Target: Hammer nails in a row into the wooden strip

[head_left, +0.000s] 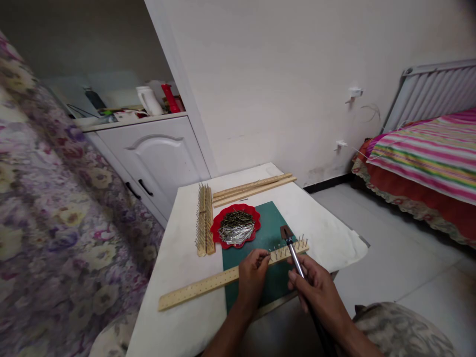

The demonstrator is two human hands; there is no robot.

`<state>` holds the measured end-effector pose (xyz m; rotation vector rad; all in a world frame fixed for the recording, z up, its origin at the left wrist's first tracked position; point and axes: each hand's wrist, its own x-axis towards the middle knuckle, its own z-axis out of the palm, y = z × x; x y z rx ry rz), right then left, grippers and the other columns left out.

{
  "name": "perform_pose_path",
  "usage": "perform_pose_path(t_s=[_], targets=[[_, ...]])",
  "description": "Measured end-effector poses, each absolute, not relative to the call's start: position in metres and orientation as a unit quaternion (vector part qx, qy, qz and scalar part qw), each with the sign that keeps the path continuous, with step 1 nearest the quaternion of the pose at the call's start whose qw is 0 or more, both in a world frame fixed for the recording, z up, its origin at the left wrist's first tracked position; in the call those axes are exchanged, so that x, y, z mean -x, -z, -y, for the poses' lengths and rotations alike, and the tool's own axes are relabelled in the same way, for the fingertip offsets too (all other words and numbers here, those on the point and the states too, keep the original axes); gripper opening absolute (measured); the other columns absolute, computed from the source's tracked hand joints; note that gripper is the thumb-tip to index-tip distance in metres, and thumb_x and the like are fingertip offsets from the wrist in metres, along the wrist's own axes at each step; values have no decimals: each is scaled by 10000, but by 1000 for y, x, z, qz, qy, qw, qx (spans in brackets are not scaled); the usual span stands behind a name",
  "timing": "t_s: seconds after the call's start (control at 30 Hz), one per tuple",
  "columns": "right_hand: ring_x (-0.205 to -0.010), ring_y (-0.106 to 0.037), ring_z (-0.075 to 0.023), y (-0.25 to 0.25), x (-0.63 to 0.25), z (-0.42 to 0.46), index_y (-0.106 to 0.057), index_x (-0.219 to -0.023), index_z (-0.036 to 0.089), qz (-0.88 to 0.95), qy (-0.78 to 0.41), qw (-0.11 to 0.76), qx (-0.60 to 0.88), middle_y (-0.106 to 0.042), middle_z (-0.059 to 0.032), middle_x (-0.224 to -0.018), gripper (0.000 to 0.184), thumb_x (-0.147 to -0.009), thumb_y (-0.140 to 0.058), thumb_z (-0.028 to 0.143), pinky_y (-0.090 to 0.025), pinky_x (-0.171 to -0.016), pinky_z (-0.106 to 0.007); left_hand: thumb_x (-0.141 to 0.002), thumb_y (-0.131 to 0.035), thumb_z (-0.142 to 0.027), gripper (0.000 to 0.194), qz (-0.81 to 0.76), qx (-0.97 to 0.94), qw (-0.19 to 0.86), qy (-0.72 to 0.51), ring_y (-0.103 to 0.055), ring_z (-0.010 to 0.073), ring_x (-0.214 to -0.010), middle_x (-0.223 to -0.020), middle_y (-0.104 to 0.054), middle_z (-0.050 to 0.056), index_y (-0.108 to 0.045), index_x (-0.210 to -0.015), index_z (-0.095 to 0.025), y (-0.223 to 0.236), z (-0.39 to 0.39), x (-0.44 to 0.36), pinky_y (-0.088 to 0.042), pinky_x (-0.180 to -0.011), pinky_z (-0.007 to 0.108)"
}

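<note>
And it's two hands for you, left (254, 275) and right (316, 286), with one hammer (296, 262), one dish (223, 216), one mat (273, 213) and one table (174, 248) in play! Count five strips now, folks at your bench: one (201, 287) running under your left hand, two (202, 218) together at the left, two (256, 192) at the back, and the nails (238, 230) simply too many to number! Beyond them you've got one jug (149, 101), two black handles (145, 187), two plugs (356, 92), one curtain (74, 223) and one bed (427, 148).
</note>
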<state>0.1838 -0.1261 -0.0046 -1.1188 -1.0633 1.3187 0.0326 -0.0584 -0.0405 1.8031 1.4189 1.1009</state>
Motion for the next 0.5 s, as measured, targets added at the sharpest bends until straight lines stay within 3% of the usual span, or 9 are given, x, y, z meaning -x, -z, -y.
perform_pose_path(t_s=[0.33,0.5], targets=[[-289,-377,-13,3,-184,127,-484,-970,204,450,-553,521,469,-572,65,-602,242,-809,-566,364,-278,-303,-132,-805,-489,-234,133,-527,-728,233,-372,-548,120,-665,-726,-609,-4,-611,-786,-187,46,60,-32,-404,-638,224],[-265,-369,-4,2,-188,129,-474,-967,191,445,-601,500,437,-606,54,-595,238,-816,-558,354,-225,-300,-126,-799,-487,-217,137,-528,-738,213,-361,-527,113,-653,-718,-587,-5,-616,-766,-186,43,59,-34,-375,-606,210]])
